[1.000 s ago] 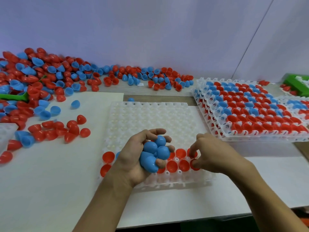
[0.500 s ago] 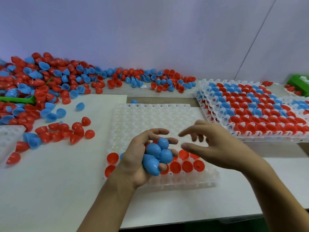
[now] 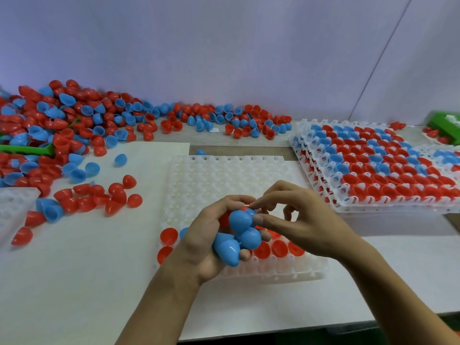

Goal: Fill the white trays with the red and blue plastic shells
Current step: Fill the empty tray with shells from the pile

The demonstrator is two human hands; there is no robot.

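Observation:
My left hand hovers over the near part of the white tray and grips a bunch of blue shells, with a red one tucked behind them. My right hand is right beside it, thumb and forefinger pinching the top blue shell in that bunch. Several red shells sit in the tray's near rows; the remaining cells are bare. A big heap of loose red and blue shells lies at the back left.
Stacked white trays full of red and blue shells stand at the right. A small cluster of loose shells lies left of the tray. A green scoop sits in the heap, another white tray at the far left, a green box far right.
My right hand left the red shells in the tray's near row, rose and moved left to the bunch in my left hand, where it now pinches the top blue shell.

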